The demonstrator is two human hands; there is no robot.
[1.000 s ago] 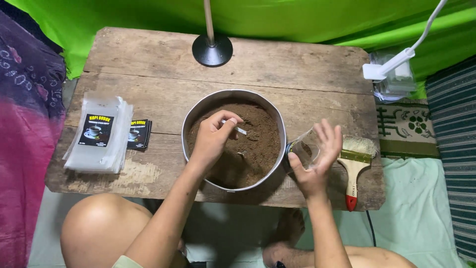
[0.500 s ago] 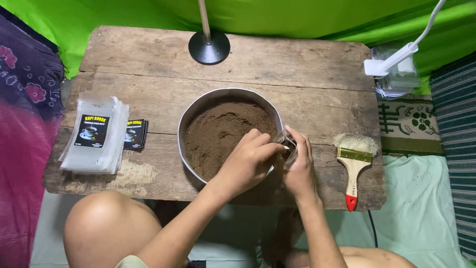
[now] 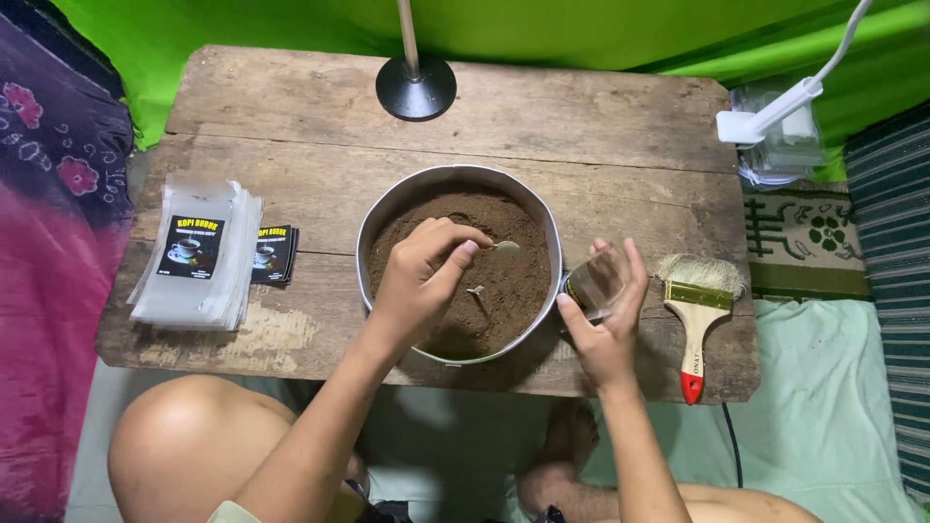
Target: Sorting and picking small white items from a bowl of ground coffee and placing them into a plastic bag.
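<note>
Head – two hands | one spoon point(image 3: 504, 247) | one pan point(image 3: 387, 208) | one brush point(image 3: 697, 324)

1. A low, weathered wooden table point(image 3: 601, 126) of rough planks fills the middle of the view.
2. Behind the table hangs bright green cloth point(image 3: 601, 29) as a backdrop.
3. Left of the table, purple and pink flowered fabric point(image 3: 48, 242) drapes down.
4. Right of the table lie a patterned mat point(image 3: 804, 232) and a striped cloth point(image 3: 896, 291).
5. Below the table's right corner spreads a pale green sheet point(image 3: 823, 426).
6. Light is even, soft.
</note>
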